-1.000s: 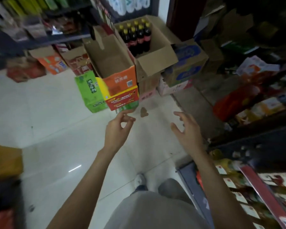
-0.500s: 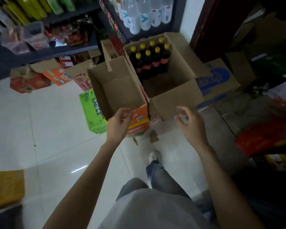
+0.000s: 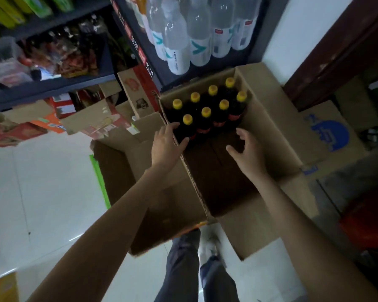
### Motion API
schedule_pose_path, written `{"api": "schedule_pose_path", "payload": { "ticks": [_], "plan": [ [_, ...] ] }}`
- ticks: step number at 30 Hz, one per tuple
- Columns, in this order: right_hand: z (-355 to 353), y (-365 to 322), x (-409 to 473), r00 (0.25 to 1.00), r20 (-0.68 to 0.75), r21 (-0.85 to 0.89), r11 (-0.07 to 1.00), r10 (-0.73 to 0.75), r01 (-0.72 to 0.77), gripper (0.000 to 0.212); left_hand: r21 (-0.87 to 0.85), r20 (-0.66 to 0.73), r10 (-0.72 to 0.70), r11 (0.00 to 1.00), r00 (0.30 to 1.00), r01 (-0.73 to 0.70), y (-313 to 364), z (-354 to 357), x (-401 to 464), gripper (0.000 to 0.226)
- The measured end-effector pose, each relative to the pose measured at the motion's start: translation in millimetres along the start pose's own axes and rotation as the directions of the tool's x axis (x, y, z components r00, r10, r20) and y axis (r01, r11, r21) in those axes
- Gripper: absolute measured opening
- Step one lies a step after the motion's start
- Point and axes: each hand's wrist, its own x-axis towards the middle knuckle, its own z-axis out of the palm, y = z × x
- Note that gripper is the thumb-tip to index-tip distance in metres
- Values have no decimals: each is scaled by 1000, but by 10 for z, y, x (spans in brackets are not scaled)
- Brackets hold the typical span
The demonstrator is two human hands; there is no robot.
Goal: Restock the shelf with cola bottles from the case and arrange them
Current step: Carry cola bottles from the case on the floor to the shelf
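Left hand [image 3: 166,142] reached spread-fingered at the nearest cola bottle [image 3: 187,127], touching, not yet gripping; right hand [image 3: 246,149] hovered spread inside the case [image 3: 268,118], empty. Risk, I judged: a loose one-handed grab could topple the packed neighbouring bottles

The pale, glossy tiled floor [image 3: 42,192] is carrying an open brown cardboard case [image 3: 268,118] with yellow-capped dark cola bottles [image 3: 205,118] standing upright at its far end. Touching its left side, an empty open brown cardboard box [image 3: 122,171] is sitting. A blue-printed cardboard carton [image 3: 327,136] is lying just right of the case, and red and orange printed cartons [image 3: 15,131] are lying under the dark metal shelf [image 3: 52,88]
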Motion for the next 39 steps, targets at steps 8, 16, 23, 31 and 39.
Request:
{"api": "schedule_pose_path", "payload": {
  "ticks": [8,16,23,31,39],
  "plan": [
    [910,262,879,987,-157,-12,1000,-21,19,40,338,-20,202,923,979,-184,-416,438,796,49],
    [1328,112,1225,969,-233,-60,993,83,-99,50,388,32,142,911,989,-144,-370,554,1043,42],
    [1087,72,808,966,-258,262,963,8,61,36,144,14,371,918,929,-369,-493,299,853,40],
    [55,-547,-403,945,-297,618,782,136,82,34,-580,55,509,716,859,-387,337,-229,-33,33],
    [-610,-671,-2228,762,-568,504,863,311,23,12,-684,217,734,585,643,-437,1129,-264,-1157,13]
  ]
}}
